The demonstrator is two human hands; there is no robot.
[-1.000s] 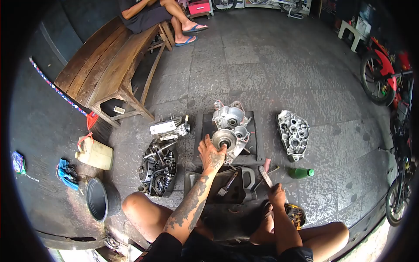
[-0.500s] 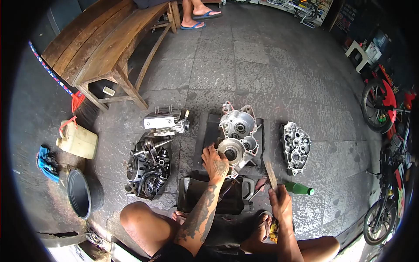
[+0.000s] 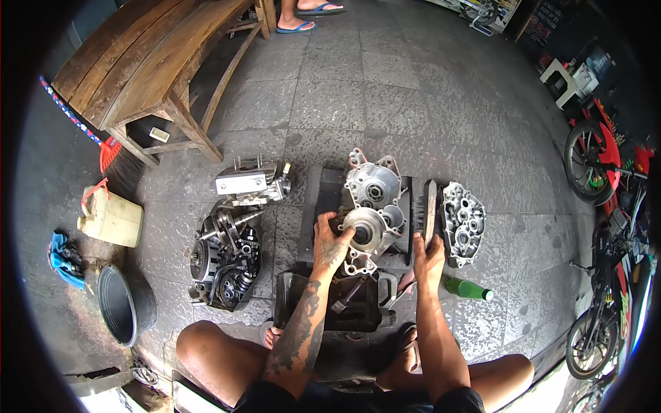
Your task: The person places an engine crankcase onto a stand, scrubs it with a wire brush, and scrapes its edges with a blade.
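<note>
In front of me a silvery engine crankcase half [image 3: 374, 184] stands propped over a dark block [image 3: 320, 206], with round bearing openings facing up. My left hand [image 3: 332, 242] grips its lower left side, the thumb reaching over the round housing rim. My right hand [image 3: 428, 261] is closed round the lower end of a wooden-backed wire brush [image 3: 431, 210]. That brush points up, its dark bristles facing left toward the crankcase and apart from it. Below the crankcase lies a black tray [image 3: 289, 303] with a small brush-like tool [image 3: 348, 296] in it.
To the right lie another crankcase half [image 3: 463, 224] and a green bottle [image 3: 469, 288]. On the left are a cylinder block [image 3: 241, 184], an engine assembly [image 3: 227, 258], a bucket [image 3: 127, 306] and a jerrycan [image 3: 113, 217]. A wooden bench [image 3: 155, 62] and a person's feet [image 3: 296, 26] are farther off.
My right hand has moved up and turned the wire brush upright, showing its bristles. My left hand stays on the crankcase, its thumb now over the rim. The view has shifted slightly.
</note>
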